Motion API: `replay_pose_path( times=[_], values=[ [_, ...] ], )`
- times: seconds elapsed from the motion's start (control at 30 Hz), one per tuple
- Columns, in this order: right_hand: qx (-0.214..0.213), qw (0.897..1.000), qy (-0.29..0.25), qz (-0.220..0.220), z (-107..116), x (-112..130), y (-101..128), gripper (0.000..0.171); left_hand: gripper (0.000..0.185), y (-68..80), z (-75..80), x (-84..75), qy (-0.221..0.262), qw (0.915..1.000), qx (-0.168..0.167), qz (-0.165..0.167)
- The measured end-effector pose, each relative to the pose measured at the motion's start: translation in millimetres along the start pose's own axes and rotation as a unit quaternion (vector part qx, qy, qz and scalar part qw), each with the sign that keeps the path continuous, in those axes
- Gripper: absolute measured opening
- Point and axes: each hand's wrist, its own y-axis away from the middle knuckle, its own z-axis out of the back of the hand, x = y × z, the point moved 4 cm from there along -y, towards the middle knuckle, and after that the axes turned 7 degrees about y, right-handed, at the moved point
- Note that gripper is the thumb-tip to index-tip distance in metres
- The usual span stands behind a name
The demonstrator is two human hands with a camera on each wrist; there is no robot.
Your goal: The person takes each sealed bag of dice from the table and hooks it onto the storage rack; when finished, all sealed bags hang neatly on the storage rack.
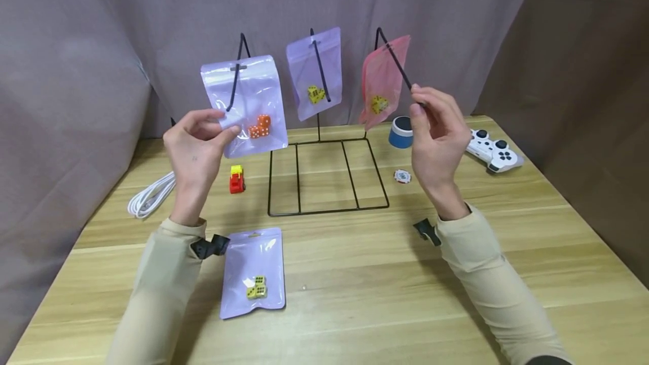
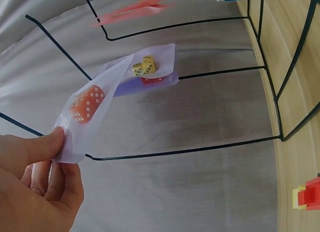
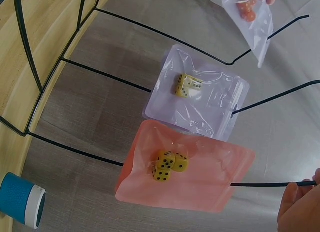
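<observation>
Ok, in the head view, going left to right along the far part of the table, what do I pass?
White cable → left hand holding the pouch with orange dice → red and yellow toy → middle purple pouch → pink pouch → blue cylinder → right hand gripping the rack's right hook → white game controller.

Both forearms, in beige sleeves, rose from the surface [image 1: 456,308]. The left hand [image 1: 195,148] pinched with thumb and curled fingers; the right hand [image 1: 438,128], raised opposite it, pinched between fingertips [image 1: 417,107], wrist upright.
</observation>
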Motion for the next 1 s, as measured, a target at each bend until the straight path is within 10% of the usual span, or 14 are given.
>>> replay_pose_path(
  times=[1.0],
  values=[
    [0.015, 1.0, 0.003, -0.002, -4, -6, 5, 0.015, 0.027, -41.2, -20.3, 23.0, -0.01, 0.9993, -0.022, 0.03]
  ],
)
